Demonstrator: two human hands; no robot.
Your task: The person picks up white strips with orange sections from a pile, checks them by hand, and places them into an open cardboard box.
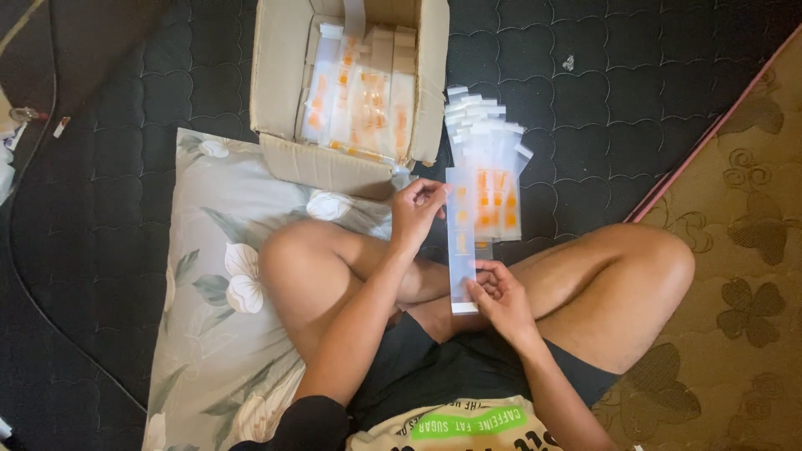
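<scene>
- A long clear plastic sleeve [461, 242] with small orange pieces inside is held upright over the crossed legs; the left hand [415, 210] pinches its upper edge, fingers [434, 194] closed on it, and the right hand [501, 296] grips the lower end near the white strip, fingers closed on the sleeve too
- The sleeve is thin and slick, so held only at its two ends it could bend or slip loose, and the orange pieces might slide toward one end
- Just behind it, a fanned stack of similar clear sleeves [489, 167] lies on the dark quilted mat [109, 209]; it looks loose, and a knee or wrist nudging it could scatter the pile
- Beyond the left hand, an open cardboard box [280, 83] holds more sleeves with orange contents, standing in rows
- A grey floral pillow [209, 276] lies under the left leg, and a brown patterned rug [743, 250] lies to the right
</scene>
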